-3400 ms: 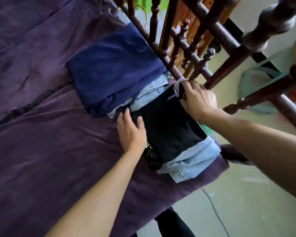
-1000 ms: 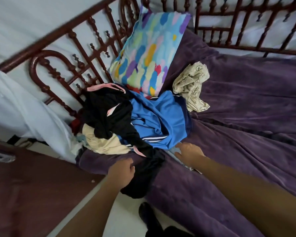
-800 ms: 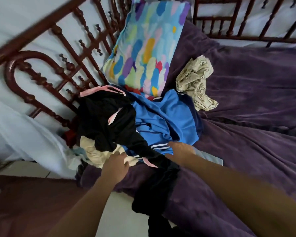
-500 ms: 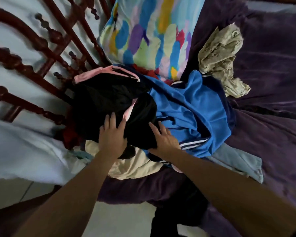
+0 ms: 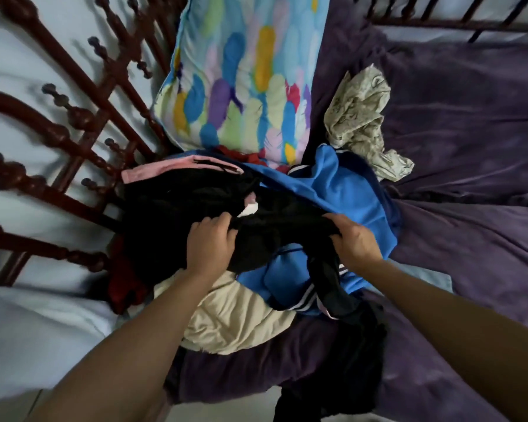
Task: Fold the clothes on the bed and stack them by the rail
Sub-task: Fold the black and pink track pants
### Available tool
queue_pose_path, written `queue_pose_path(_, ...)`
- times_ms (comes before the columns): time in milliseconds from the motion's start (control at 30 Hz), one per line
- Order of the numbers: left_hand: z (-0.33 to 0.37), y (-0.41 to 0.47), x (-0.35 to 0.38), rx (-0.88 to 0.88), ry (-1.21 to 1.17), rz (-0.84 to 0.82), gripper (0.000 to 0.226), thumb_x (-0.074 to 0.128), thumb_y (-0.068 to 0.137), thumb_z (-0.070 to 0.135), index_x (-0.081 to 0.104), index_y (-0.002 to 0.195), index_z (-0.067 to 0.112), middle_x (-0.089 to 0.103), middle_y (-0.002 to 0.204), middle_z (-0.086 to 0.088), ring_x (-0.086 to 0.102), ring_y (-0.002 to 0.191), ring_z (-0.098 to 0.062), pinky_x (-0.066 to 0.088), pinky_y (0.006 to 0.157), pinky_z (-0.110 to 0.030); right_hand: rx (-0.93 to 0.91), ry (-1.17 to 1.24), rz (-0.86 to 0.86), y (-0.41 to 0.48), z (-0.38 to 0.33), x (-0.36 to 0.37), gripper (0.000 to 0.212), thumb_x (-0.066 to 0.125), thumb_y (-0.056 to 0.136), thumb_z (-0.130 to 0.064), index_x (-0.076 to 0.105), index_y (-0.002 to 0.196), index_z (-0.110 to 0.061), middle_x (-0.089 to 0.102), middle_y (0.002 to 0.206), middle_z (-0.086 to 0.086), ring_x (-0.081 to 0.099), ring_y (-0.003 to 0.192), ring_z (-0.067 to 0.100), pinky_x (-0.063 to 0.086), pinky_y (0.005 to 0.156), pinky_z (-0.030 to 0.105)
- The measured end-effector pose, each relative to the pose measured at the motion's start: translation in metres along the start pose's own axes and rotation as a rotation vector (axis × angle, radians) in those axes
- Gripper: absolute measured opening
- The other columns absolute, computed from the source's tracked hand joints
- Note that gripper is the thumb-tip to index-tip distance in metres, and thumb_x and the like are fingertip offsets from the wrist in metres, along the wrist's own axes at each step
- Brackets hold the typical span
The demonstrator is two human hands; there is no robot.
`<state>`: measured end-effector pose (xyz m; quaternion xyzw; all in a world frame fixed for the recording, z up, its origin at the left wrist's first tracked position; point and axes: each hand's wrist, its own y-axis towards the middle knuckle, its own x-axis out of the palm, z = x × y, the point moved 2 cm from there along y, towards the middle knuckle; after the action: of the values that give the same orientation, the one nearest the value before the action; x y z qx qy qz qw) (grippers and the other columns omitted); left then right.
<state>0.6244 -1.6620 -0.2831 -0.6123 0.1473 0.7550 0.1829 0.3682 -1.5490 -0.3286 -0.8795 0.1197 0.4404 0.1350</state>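
Purple bedspread (image 5: pixel 470 239) fills the right half of the frame. The unfolded pile sits at its left edge, mid-frame, tight against the carved wooden rail (image 5: pixel 73 129) that runs across the upper left. I see no folded stack in this view, so I judge there's plenty left to do.

Feather-print pillow (image 5: pixel 244 74), top centre, leans with its lower edge on the back of the pile. Yanking clothes out from under it could tip it over.

Black garment (image 5: pixel 180 214) is on top of the pile and is the piece being worked. Both hands are clamped on it, set apart: left hand (image 5: pixel 209 248) has fingers curled into a bunched fold, right hand (image 5: pixel 355 242) grips the other end.

Main risk: the blue striped garment (image 5: pixel 348 190) wraps over and under the black one by the right hand. A straight lift probably drags it along.

Dark fabric hangs off the bed edge at bottom centre. I can't tell if it's the same garment. If it is, its weight could pull the rest to the floor once the grip shifts.

Cream garment (image 5: pixel 235 315) lies below the left wrist, near the bed edge. It could slide off if the pile gets disturbed.

Crumpled beige cloth (image 5: pixel 360 117), upper right of the pile, touches only the blue piece's top edge. Low risk.

Red garment (image 5: pixel 122 290) is wedged low by the rail. Pink trim (image 5: pixel 165 170) lies close to the rail's knobs, so it could snag if pulled sideways.
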Motion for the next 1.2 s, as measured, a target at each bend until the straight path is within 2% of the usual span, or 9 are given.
queue_pose_path(233, 0.074, 0.011, -0.066, 0.073, -0.113, 0.225, 0.024, 0.055, 0.094, 0.029, 0.062, 0.099, 0.007, 0.065, 0.074, -0.021, 0.062, 0.070, -0.042, 0.041, 0.055, -0.039, 0.427, 0.153, 0.528, -0.042, 0.082, -0.135, 0.027, 0.045, 0.090, -0.007, 0.053, 0.117, -0.006, 0.062, 0.101, 0.034, 0.056, 0.092, 0.051, 0.038, 0.072, 0.042)
queue_pose_path(333, 0.115, -0.003, -0.081, 0.172, -0.040, 0.278, 0.022, 0.063, 0.088, 0.027, 0.059, 0.083, 0.006, 0.061, 0.060, -0.019, 0.060, 0.058, -0.040, 0.029, 0.051, -0.032, 0.468, 0.100, 0.631, -0.087, 0.116, -0.196, 0.031, 0.041, 0.087, -0.017, 0.052, 0.114, -0.006, 0.060, 0.099, 0.036, 0.055, 0.090, 0.052, 0.038, 0.072, 0.044)
queue_pose_path(433, 0.175, -0.027, -0.079, 0.245, 0.010, 0.268, 0.022, 0.065, 0.085, 0.029, 0.060, 0.080, 0.008, 0.063, 0.066, -0.016, 0.061, 0.065, -0.039, 0.036, 0.050, -0.034, 0.439, 0.111, 0.724, -0.140, 0.141, -0.248, 0.048, 0.034, 0.075, -0.026, 0.054, 0.115, -0.009, 0.061, 0.100, 0.033, 0.056, 0.091, 0.048, 0.040, 0.074, 0.043)
queue_pose_path(600, 0.295, -0.075, -0.045, 0.350, -0.073, 0.124, 0.026, 0.055, 0.091, 0.035, 0.063, 0.098, 0.012, 0.063, 0.096, -0.010, 0.060, 0.093, -0.032, 0.045, 0.067, -0.039, 0.386, 0.143, 0.795, -0.238, 0.184, -0.324, 0.039, 0.045, 0.083, -0.005, 0.057, 0.119, -0.013, 0.065, 0.107, 0.021, 0.059, 0.095, 0.035, 0.043, 0.081, 0.038)
queue_pose_path(767, 0.436, -0.122, -0.028, 0.569, -0.142, 0.001, 0.026, 0.052, 0.092, 0.035, 0.060, 0.103, 0.013, 0.059, 0.101, -0.008, 0.058, 0.097, -0.031, 0.046, 0.072, -0.039, 0.318, 0.218, 0.845, -0.314, 0.216, -0.398, 0.035, 0.046, 0.083, 0.000, 0.063, 0.112, -0.010, 0.062, 0.096, 0.002, 0.054, 0.090, 0.016, 0.041, 0.079, 0.026)
queue_pose_path(900, 0.528, -0.149, -0.023, 0.694, -0.203, -0.107, 0.036, 0.055, 0.091, 0.040, 0.056, 0.116, 0.014, 0.056, 0.112, -0.009, 0.054, 0.108, -0.029, 0.046, 0.082, -0.041, 0.294, 0.497, 0.873, -0.351, 0.240, -0.441, 0.030, 0.043, 0.084, -0.001, 0.065, 0.100, -0.012, 0.064, 0.083, -0.004, 0.056, 0.078, 0.010, 0.046, 0.067, 0.019)
queue_pose_path(1000, 0.585, -0.153, -0.018, 0.686, -0.470, -0.311, 0.050, 0.064, 0.086, 0.042, 0.052, 0.127, 0.016, 0.056, 0.122, -0.005, 0.053, 0.113, -0.022, 0.046, 0.092, -0.039, 0.297, 0.834, 0.966, -0.365, 0.256, -0.467, 0.031, 0.043, 0.083, -0.008, 0.073, 0.084, -0.017, 0.070, 0.079, -0.001, 0.065, 0.076, 0.014, 0.053, 0.068, 0.025)
queue_pose_path(1100, 0.641, -0.148, -0.010, 0.486, -0.886, -0.620, 0.028, 0.069, 0.086, 0.029, 0.062, 0.106, 0.010, 0.066, 0.102, -0.005, 0.062, 0.103, -0.022, 0.051, 0.081, -0.022, 0.386, 1.146, 1.036, -0.371, 0.278, -0.490, 0.031, 0.049, 0.077, -0.021, 0.077, 0.067, -0.028, 0.074, 0.075, 0.000, 0.072, 0.070, 0.015, 0.054, 0.056, 0.024)
queue_pose_path(1200, 0.695, -0.122, -0.010, 0.357, -1.019, -0.576, 0.022, 0.059, 0.093, 0.025, 0.062, 0.085, 0.005, 0.066, 0.082, -0.009, 0.063, 0.085, -0.026, 0.048, 0.066, -0.022, 0.475, 1.298, 1.101, -0.372, 0.312, -0.516, 0.026, 0.055, 0.081, -0.022, 0.078, 0.071, -0.019, 0.075, 0.083, 0.007, 0.073, 0.077, 0.023, 0.058, 0.063, 0.034)
